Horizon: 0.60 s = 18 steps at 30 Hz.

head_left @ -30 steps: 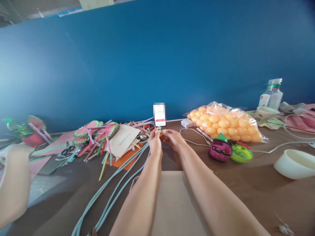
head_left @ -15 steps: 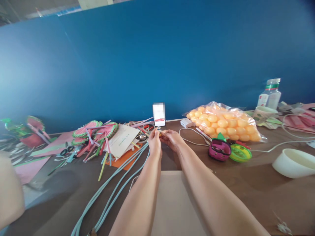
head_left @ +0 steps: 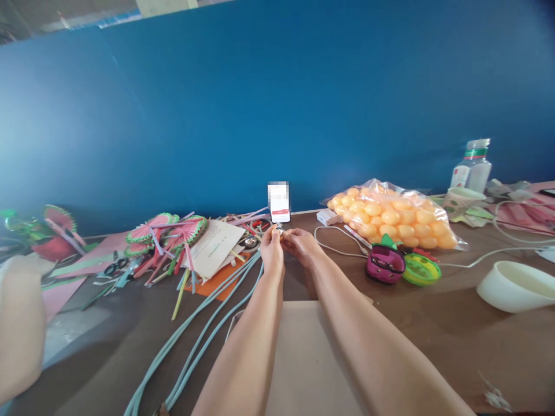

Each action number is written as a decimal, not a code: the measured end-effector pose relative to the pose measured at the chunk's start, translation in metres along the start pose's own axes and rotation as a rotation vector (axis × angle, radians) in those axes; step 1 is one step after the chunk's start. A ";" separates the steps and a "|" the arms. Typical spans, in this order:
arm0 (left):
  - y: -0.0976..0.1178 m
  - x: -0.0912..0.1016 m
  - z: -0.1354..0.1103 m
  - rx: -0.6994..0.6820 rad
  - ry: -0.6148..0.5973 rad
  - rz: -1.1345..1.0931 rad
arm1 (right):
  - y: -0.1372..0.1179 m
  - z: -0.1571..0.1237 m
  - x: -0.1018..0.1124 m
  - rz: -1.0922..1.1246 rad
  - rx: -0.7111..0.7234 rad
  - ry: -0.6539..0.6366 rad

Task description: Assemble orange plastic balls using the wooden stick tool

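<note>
Both my hands meet at the middle of the table, thumbs and fingertips drawn together around a small shiny metal piece (head_left: 280, 231). My left hand (head_left: 272, 248) is closed on its left side, and my right hand (head_left: 300, 245) pinches it from the right. The fingers cover most of the piece, so its kind cannot be made out. Just behind them a phone (head_left: 280, 203) stands upright with a lit screen. Left of my left hand lie a round silver object (head_left: 248, 242) and pale blue tubes (head_left: 208, 303) that curve toward me.
Pink-and-green paper fans (head_left: 185, 231), scissors (head_left: 116, 264) and white papers (head_left: 215, 248) clutter the left. Another person's arm (head_left: 21, 323) reaches in there. On the right are a bag of orange balls (head_left: 390, 216), a purple container (head_left: 385, 264), a white bowl (head_left: 498, 292) and a bottle (head_left: 477, 167).
My hands stay nearly still around the small metal piece. At the left, the other person's arm has moved up and farther into view. The whole view has shifted slightly.
</note>
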<state>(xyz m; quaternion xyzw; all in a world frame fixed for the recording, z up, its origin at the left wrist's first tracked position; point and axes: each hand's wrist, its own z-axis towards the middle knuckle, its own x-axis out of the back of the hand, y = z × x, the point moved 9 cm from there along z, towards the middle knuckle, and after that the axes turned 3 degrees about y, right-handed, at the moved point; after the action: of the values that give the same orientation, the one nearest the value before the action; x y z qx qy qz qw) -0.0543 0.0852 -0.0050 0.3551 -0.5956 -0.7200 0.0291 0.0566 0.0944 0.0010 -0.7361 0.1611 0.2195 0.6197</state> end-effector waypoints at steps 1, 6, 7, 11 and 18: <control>0.000 0.000 0.000 0.006 -0.001 -0.001 | 0.000 0.000 0.000 0.001 0.011 0.005; -0.003 -0.005 -0.002 0.130 0.000 -0.104 | -0.007 0.004 0.006 -0.056 0.077 0.056; -0.005 -0.006 -0.003 0.180 0.005 -0.132 | -0.010 0.004 0.011 -0.129 0.094 0.099; -0.007 -0.005 -0.007 0.305 0.053 -0.226 | -0.045 -0.010 0.028 -0.840 0.217 0.322; -0.006 -0.007 -0.007 0.312 0.016 -0.239 | -0.044 -0.030 0.021 -1.668 0.046 0.181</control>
<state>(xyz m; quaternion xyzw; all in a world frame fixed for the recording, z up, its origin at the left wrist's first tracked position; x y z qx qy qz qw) -0.0429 0.0840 -0.0072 0.4291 -0.6533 -0.6144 -0.1075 0.1008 0.0738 0.0312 -0.6158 -0.3826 -0.3741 0.5784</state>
